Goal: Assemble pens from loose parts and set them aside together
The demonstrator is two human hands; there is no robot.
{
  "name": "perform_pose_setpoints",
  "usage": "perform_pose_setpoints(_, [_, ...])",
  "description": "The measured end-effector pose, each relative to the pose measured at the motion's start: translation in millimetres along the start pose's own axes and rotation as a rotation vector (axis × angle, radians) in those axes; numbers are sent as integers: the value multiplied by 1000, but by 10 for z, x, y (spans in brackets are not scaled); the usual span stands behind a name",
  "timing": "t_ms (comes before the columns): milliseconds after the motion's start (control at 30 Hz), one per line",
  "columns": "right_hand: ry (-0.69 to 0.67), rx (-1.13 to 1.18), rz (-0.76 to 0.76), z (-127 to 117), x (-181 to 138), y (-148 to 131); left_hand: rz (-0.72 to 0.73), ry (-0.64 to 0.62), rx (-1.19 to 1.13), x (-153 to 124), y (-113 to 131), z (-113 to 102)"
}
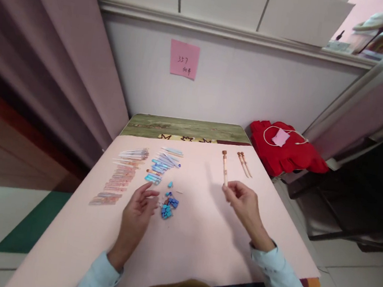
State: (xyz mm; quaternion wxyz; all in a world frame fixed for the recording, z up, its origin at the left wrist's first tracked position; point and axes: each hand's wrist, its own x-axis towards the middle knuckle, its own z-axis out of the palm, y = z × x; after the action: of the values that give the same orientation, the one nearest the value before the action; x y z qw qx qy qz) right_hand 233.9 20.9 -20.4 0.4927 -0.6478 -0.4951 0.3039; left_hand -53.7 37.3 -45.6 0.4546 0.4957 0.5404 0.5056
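Head view: a pink table (199,247) carried rows of blue tubes (161,162) and orange tubes (120,180) at far left and spare sticks (244,164) at far right. A red cloth (286,155) lay beyond the right edge, and a note (183,58) hung on the wall. The left hand (137,211) rested on the table, fingers loosely curled, grip wide, just beside the blue caps (169,206). The right hand (245,203), wrist bent, pinched the near end of a stick (225,168) that pointed away from the person.

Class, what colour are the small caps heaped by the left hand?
The small caps are blue and turquoise, clearest in the head view.
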Motion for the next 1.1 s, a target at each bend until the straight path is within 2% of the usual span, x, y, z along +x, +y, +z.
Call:
perform_pose_setpoints(100, [-279,257,47,415,-447,-274,112,-228,-165,-42,360,290])
perform_pose_setpoints(167, [-387,348,34,635,-715,-410,140,-338,-223,-69,538,423])
perform_pose_setpoints(233, [-458,423,55,751,-877,-486,160,-330,-254,-100,634,478])
perform_pose_setpoints(333, [-507,522,141,781,-940,-515,183,-260,-313,-144,654,474])
perform_pose_setpoints(533, [-509,585,183,786,-944,-549,113,-164,-412,-174,587,513])
perform_pose_setpoints(733, [-515,579,170,848,-961,-549,139,-167,-419,-186,591,552])
perform_pose_setpoints(900, [-539,567,205,794,-867,-468,148,-179,-378,-71,614,479])
perform_pose_setpoints(1000, [-466,509,184,699,-698,-294,144,-111,-317,37,494,334])
perform_pose_setpoints(1100, [-285,371,135,538,-378,41,136,51,-172,110,201,89])
